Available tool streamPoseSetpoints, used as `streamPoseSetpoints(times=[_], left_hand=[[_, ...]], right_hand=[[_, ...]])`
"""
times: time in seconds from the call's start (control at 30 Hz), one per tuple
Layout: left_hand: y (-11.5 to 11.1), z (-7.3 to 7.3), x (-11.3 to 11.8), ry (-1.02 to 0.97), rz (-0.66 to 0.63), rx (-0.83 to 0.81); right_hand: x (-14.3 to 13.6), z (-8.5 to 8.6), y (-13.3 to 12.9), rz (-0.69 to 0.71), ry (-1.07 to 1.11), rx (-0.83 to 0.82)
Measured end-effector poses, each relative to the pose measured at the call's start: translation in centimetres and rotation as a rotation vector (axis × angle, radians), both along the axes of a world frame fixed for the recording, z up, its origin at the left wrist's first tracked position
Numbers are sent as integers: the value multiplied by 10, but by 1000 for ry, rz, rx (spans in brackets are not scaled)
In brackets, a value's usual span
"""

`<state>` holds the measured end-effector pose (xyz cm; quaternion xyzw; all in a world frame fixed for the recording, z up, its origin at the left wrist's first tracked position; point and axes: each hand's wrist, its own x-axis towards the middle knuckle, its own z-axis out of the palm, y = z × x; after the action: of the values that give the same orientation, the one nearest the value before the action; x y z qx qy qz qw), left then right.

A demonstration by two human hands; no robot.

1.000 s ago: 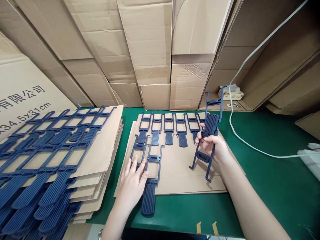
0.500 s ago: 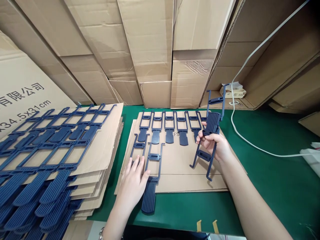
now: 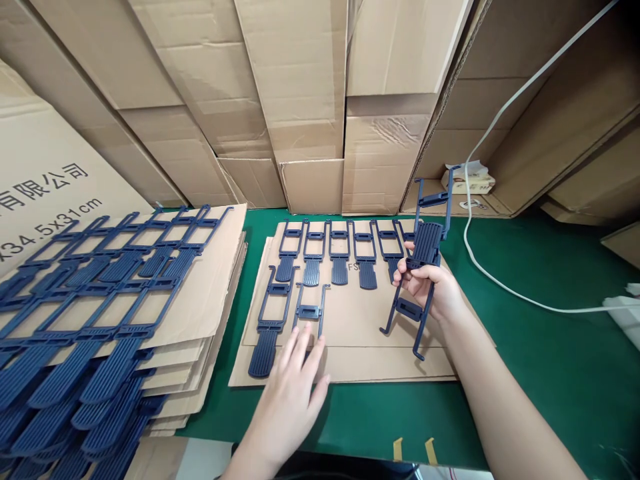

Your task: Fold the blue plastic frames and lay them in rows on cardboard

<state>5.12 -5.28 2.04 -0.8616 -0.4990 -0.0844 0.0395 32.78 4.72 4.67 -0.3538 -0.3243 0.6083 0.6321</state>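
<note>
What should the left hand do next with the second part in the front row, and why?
Probably slide that part toward the person, level with its neighbour. The left hand lies flat over its lower end, and its frame sits beside the neighbour on the cardboard. The right hand holds more parts ready.

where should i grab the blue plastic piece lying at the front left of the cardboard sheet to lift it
Probably by the two thin side rails of the blue plastic piece, pinched from above across the open frame. It lies flat on the cardboard sheet, so the wide ribbed paddle at its near end gives little to pinch, while the open window lets fingertips get round a rail. The left hand is nearest.
</note>
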Motion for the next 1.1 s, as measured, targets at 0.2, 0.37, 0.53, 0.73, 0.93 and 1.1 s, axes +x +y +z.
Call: streamPoseSetpoints(times=[0.2, 0.37, 0.53, 0.73, 0.93, 1.1], left_hand=[[-5, -24, 9, 20, 9, 40], [-4, -29, 8, -42, 9, 14], [-1, -24, 8, -105, 10, -30], [10, -21, 9, -73, -20, 26], [25, -25, 15, -164, -4, 8], [31, -19, 15, -175, -2, 11]], right_hand=[[0, 1, -1, -8, -4, -11], [1, 0, 0, -11, -3, -13], [1, -2, 1, 4, 0, 3], [3, -1, 0, 0, 4, 4], [2, 1, 0, -4, 11, -12], [2, 0, 0, -3, 12, 0]])
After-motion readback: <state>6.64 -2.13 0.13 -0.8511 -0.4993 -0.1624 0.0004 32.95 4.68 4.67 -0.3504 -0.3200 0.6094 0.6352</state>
